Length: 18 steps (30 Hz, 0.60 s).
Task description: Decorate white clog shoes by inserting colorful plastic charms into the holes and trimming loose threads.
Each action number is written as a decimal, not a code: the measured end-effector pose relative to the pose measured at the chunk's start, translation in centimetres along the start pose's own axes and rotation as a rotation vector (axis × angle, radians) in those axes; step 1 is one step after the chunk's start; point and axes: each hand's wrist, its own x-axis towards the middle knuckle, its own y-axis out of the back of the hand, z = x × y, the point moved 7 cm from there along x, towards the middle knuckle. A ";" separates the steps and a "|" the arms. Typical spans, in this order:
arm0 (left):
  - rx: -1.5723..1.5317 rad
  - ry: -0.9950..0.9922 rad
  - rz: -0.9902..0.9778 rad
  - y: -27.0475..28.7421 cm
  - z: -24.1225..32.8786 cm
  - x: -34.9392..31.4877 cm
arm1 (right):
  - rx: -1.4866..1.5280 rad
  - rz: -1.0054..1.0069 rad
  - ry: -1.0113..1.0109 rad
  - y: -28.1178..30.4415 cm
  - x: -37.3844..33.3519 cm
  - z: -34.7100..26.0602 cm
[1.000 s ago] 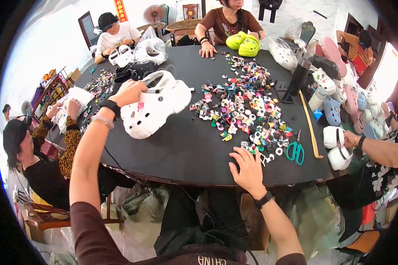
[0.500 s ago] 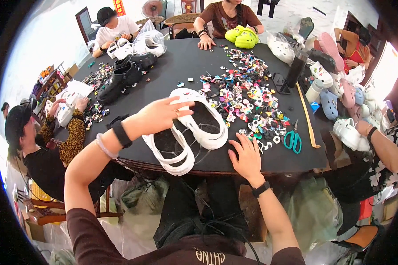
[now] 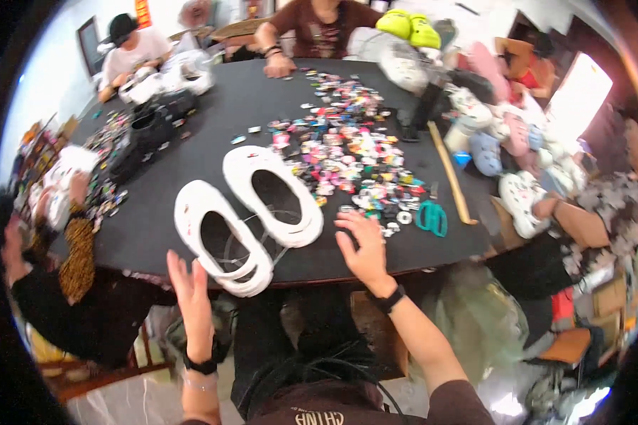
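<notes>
A pair of white clogs lies on the black table before me, the left clog (image 3: 193, 200) nearer than the right clog (image 3: 241, 160). Small decorations sit on their toes, and clear plastic ties show around the openings. Just off the near-left side of the pair is my left hand (image 3: 193, 301), fingers stretched out, nothing in it. My right hand (image 3: 365, 251) hovers or rests, I cannot tell which, by the table's near edge, fingers spread and empty. Its fingertips are close to the near end of a large heap of colourful shoe charms (image 3: 361, 152).
Teal-handled scissors (image 3: 431, 218) and a long wooden stick (image 3: 449, 173) lie right of the heap. Beyond stand a dark tumbler (image 3: 427, 105) and many clogs, including a blue clog (image 3: 485, 152). Black shoes (image 3: 142, 138) lie at the left. Co-workers sit around the table.
My left hand has drawn back from above the clogs toward me, uncovering the left clog's toe. The lime-green clogs have moved right, away from the person opposite. The view has shifted and blurred.
</notes>
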 end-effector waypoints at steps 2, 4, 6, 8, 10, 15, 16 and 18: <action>-0.114 0.027 0.035 -0.9 -0.9 -1.1 | 0.261 -0.040 -0.225 -0.3 0.6 0.8; -0.167 0.057 0.084 -2.2 -1.5 -0.5 | 0.520 -0.085 -0.467 -2.0 1.2 1.3; -0.149 0.047 0.105 -3.3 -1.9 0.6 | 0.638 -0.116 -0.526 -4.2 2.5 0.9; -0.006 -0.051 0.085 -3.9 -1.7 1.3 | 0.623 -0.286 -0.553 -7.0 3.8 1.1; -0.043 -0.075 0.056 -4.0 -1.9 1.7 | 0.640 -0.348 -0.505 -8.9 5.0 1.1; -0.270 -0.073 -0.031 -3.2 -1.3 0.6 | 0.665 -0.338 -0.530 -8.7 5.0 0.6; -0.268 -0.082 -0.066 -3.2 -0.9 0.4 | 0.657 -0.319 -0.449 -7.9 4.6 -0.6; -0.287 -0.118 -0.143 -3.3 0.0 0.0 | 0.425 -0.228 -0.403 -5.8 2.6 -2.0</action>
